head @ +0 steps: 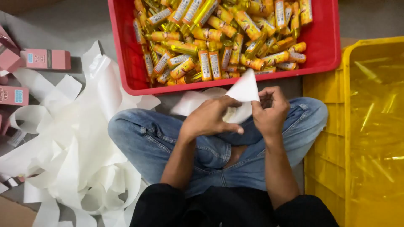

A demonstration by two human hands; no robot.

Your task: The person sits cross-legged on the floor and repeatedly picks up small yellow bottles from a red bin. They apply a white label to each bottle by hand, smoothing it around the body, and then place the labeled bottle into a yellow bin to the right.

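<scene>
— Over the lap, seen from the head camera, what are the hands doing?

— Both are gripping a white paper sheet [243, 90]. The left hand [210, 117] is lying across its lower part with the fingers [230, 128] curled narrow around it; the right hand [271, 110] is pinching the sheet's right edge, fingers bent in tight. The person is sitting cross-legged on the floor in jeans [155, 138].

— Where is the sheet lying?

— It is standing up between the hands, just in front of the red crate [122, 63], which is holding a heap of yellow and orange bottles [219, 38].

— What is sitting around them?

— A pile of white paper strips [71, 143] to the left, pink boxes [46, 59] beyond it, a yellow crate [324, 138] to the right.

— What could be going wrong?

— I judge the thin sheet could be tearing or creasing if the two grips are pulling unevenly, and it could be slipping into the strip pile.
</scene>
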